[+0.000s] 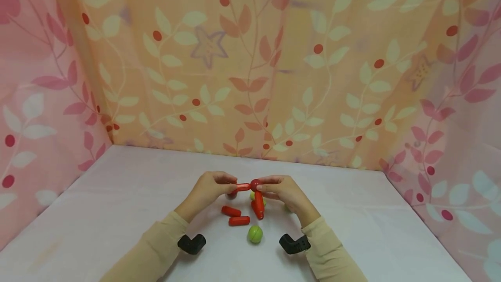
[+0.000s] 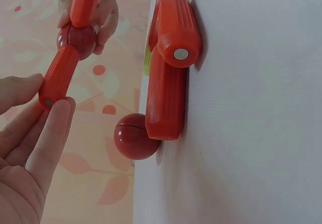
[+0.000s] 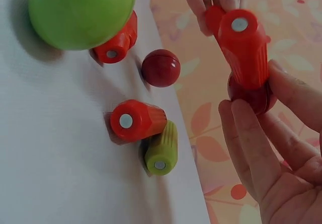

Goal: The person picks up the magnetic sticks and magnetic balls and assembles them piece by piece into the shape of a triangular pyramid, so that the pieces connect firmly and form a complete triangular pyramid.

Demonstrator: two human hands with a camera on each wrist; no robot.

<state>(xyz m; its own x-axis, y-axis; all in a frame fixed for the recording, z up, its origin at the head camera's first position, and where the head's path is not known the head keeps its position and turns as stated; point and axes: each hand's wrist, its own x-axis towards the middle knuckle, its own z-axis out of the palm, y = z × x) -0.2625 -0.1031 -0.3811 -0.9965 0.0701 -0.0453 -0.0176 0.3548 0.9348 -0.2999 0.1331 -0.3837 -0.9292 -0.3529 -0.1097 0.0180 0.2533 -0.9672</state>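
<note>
My left hand [image 1: 209,190] pinches a red magnetic rod [image 2: 59,75] near its end, thumb on one side and fingers on the other. The rod's far end meets a dark red ball [image 2: 88,40]. My right hand [image 1: 282,188] holds that ball between thumb and fingertips. A second red rod [image 3: 245,48] is joined to the same ball and slants down toward me, its round silver end showing in the right wrist view. The two rods stand at an angle to each other, held above the white table [image 1: 129,212].
Below my hands lie loose red rods [image 1: 239,221], a light green ball [image 1: 255,234], another dark red ball [image 2: 135,138] and a green rod [image 3: 162,151]. Black wrist mounts [image 1: 192,244] sit at both cuffs. A patterned curtain [image 1: 250,64] stands behind the table.
</note>
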